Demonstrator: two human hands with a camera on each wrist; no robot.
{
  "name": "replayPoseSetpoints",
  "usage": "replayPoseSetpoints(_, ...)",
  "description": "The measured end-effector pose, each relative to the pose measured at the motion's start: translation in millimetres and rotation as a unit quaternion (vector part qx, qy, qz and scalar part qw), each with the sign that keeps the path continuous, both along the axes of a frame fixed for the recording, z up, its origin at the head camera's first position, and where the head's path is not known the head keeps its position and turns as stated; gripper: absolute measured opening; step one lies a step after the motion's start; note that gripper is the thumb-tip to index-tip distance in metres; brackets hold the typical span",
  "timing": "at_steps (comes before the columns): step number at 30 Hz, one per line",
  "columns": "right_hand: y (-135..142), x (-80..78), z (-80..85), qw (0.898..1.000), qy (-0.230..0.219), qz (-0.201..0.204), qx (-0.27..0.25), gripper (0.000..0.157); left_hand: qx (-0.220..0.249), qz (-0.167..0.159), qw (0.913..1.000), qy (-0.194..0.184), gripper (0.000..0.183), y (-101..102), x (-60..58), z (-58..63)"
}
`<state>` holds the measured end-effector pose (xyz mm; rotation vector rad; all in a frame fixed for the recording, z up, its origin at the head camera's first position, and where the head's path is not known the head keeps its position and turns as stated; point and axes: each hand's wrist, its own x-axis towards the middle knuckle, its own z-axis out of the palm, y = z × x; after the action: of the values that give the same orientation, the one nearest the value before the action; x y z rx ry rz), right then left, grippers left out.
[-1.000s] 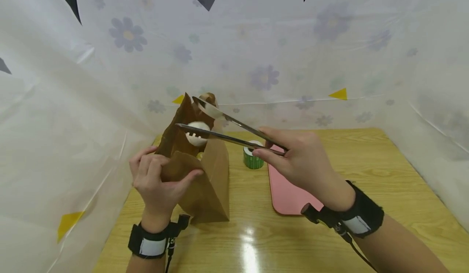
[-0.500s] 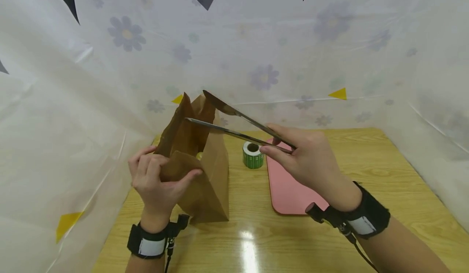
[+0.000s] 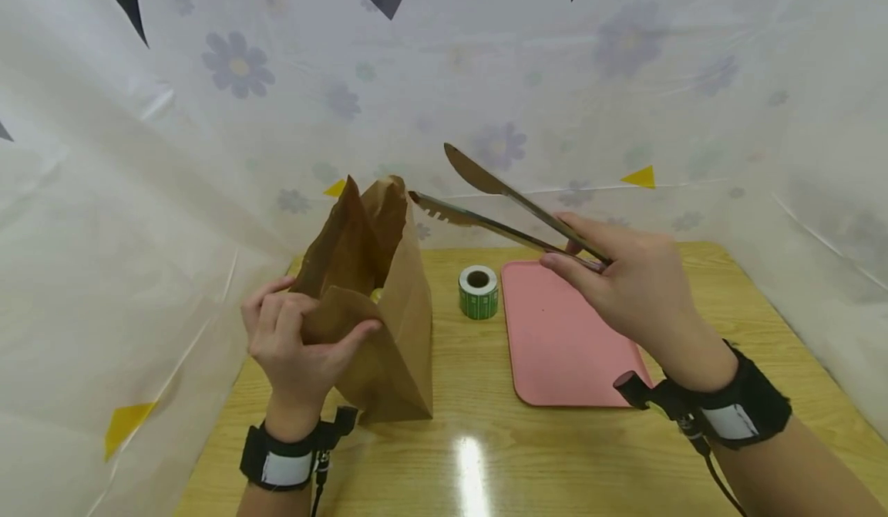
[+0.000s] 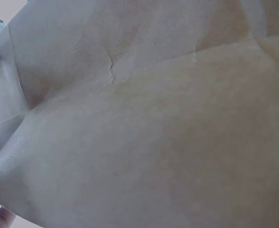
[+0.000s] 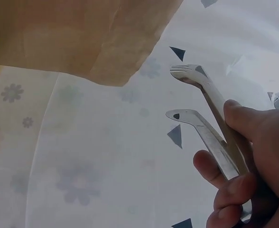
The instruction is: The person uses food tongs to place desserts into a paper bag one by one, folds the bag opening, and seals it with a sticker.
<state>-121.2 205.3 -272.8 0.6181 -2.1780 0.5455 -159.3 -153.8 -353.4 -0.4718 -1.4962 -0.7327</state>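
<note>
My left hand (image 3: 300, 340) grips the near left rim of an upright brown paper bag (image 3: 409, 340), with the thumb lying along its front edge. The bag's mouth gapes, and a small bit of something yellow (image 3: 377, 295) shows inside; the rest of the contents is hidden. In the left wrist view the bag's paper (image 4: 144, 142) fills nearly everything, with fingertips at the left edge. My right hand (image 3: 634, 290) holds metal tongs (image 3: 513, 228) to the right of the bag. Their arms are spread, one slotted like a fork, with nothing between the tips (image 5: 182, 73).
A green-and-white roll of labels (image 3: 479, 305) stands just right of the bag. Beside it a pink tray (image 3: 569, 347) lies on the wooden table (image 3: 458, 394), partly under my right hand. White flowered sheeting (image 3: 444, 101) walls the table at the back and sides.
A white rounded thing at the tongs over the bag's mouth is gone from sight. The tongs have moved right and up, away from the bag, and spread wider. My left hand stays put.
</note>
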Motion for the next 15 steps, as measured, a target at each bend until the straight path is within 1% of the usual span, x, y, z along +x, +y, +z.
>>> replayPoseSetpoints(3, 6.0, -0.7, -2.9, 1.0, -0.005, -0.015, 0.011, 0.048, 0.001, 0.0, 1.0, 0.0, 0.082, 0.2, -0.2, -0.2)
replayPoseSetpoints(7, 14.6, -2.1, -8.2, 0.999, -0.01, -0.038, 0.025, 0.055, 0.001, -0.001, 1.0, 0.001, 0.082, 0.5, -0.5, -0.4)
replayPoseSetpoints(15, 31.6, -4.2, -19.6, 0.997, -0.033, -0.071, 0.026, 0.056, 0.007, -0.002, 1.0, 0.005, 0.081, 1.0, -1.0, -1.6)
